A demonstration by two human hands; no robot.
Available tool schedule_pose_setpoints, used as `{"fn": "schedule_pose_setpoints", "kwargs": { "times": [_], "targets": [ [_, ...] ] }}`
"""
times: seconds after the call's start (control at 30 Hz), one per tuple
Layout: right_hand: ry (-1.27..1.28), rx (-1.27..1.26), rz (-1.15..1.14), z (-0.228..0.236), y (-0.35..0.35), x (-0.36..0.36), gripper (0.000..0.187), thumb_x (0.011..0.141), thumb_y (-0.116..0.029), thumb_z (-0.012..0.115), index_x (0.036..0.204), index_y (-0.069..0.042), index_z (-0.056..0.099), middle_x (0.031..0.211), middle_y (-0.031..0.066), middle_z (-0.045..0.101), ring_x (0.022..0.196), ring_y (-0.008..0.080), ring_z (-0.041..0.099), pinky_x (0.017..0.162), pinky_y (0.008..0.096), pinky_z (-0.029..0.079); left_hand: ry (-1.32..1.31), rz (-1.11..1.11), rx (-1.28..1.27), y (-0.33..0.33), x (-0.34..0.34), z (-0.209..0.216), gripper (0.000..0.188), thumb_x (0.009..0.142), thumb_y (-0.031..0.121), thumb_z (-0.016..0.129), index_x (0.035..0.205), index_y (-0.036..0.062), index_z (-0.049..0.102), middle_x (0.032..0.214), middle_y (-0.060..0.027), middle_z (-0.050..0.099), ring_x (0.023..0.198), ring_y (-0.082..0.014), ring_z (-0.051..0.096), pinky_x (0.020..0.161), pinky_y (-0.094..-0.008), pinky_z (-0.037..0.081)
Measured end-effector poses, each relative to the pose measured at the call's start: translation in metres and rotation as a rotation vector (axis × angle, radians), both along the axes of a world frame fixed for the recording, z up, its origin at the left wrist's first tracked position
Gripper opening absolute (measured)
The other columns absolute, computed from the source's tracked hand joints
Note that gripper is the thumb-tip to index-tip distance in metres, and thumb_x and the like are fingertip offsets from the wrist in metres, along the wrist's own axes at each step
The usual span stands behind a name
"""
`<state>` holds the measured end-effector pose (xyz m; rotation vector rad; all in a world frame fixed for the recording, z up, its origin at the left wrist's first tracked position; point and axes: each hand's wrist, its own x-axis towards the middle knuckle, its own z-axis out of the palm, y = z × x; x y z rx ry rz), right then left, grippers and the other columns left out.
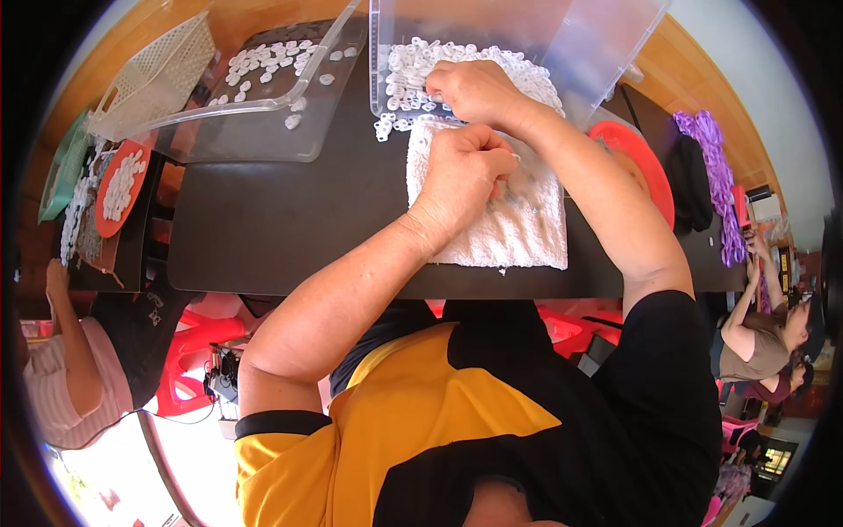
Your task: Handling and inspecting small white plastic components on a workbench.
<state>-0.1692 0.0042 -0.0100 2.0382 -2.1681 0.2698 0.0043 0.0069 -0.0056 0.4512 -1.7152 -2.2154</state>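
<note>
My left hand (pixel 470 169) is closed in a pinch above a white towel (pixel 536 237) on the dark table. A speck of white shows at its fingertips, too small to name. Farther off, my right hand (pixel 479 90) reaches over the front of a clear plastic bin (pixel 606 79). Its fingers are bent together among small white pieces with holes (pixel 421 66), and whatever they pinch is hidden. A few of these pieces (pixel 384 128) lie outside, between the bin and the towel's far left corner.
Left of the bin, a second clear container (pixel 255 145) holds loose white pieces. A red plate (pixel 120 189) of white pieces and a pale basket (pixel 162 75) stand far left. A red round tray (pixel 654 176) and purple cords (pixel 707 158) are right. Other people sit at both sides.
</note>
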Motion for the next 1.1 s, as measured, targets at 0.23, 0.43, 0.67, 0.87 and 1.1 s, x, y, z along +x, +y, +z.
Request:
{"fn": "schedule_pose_setpoints", "kwargs": {
  "times": [0.23, 0.43, 0.67, 0.87, 1.1],
  "targets": [
    [-0.121, -0.122, -0.157, 0.033, 0.057, -0.008, 0.017, 0.082, -0.014, 0.054, 0.093, -0.007, 0.065, 0.085, 0.016, 0.067, 0.08, 0.0364, 0.063, 0.069, 0.0439, 0.049, 0.022, 0.075, 0.012, -0.011, -0.003, 0.001, 0.007, 0.075, 0.004, 0.063, 0.072, -0.0019, 0.063, 0.061, -0.0043, 0.057, 0.048, -0.0096, 0.05, 0.044, -0.0254, 0.04],
    [-0.167, 0.269, -0.109, 0.039, 0.132, -0.003, 0.015, 0.078, -0.01, 0.056, 0.088, -0.002, 0.064, 0.082, 0.0178, 0.066, 0.079, 0.0362, 0.063, 0.071, 0.0427, 0.048, -0.015, 0.079, 0.026, -0.007, -0.002, 0.006, 0.009, 0.079, 0.007, 0.065, 0.08, -0.0017, 0.064, 0.065, -0.0043, 0.059, 0.052, -0.0106, 0.051, 0.043, -0.0237, 0.035],
    [-0.154, -0.034, -0.216, 0.034, 0.131, 0.008, 0.017, 0.079, -0.007, 0.057, 0.095, -0.003, 0.062, 0.089, 0.0154, 0.067, 0.083, 0.0347, 0.063, 0.072, 0.0419, 0.048, -0.023, 0.089, 0.006, -0.008, -0.002, 0.001, 0.009, 0.08, 0.007, 0.064, 0.082, -0.0017, 0.064, 0.066, -0.0043, 0.059, 0.053, -0.0107, 0.052, 0.043, -0.0237, 0.035],
    [0.051, 0.037, -0.331, 0.034, 0.135, 0.023, 0.01, 0.083, -0.01, 0.058, 0.084, -0.004, 0.065, 0.09, 0.0118, 0.066, 0.085, 0.0329, 0.063, 0.072, 0.0433, 0.048, -0.013, 0.106, -0.004, -0.01, -0.002, 0.0, 0.009, 0.08, 0.006, 0.065, 0.084, -0.0016, 0.065, 0.069, -0.0047, 0.06, 0.055, -0.0109, 0.054, 0.044, -0.0235, 0.036],
    [0.148, 0.002, -0.258, 0.015, 0.138, 0.041, 0.016, 0.076, -0.006, 0.061, 0.09, -0.002, 0.067, 0.098, 0.0114, 0.064, 0.103, 0.0285, 0.058, 0.09, 0.0443, 0.041, 0.01, 0.052, 0.117, -0.013, -0.002, 0.001, 0.012, 0.082, 0.006, 0.066, 0.089, -0.0027, 0.065, 0.072, -0.007, 0.063, 0.056, -0.0127, 0.058, 0.045, -0.0235, 0.039]
  ]
}}
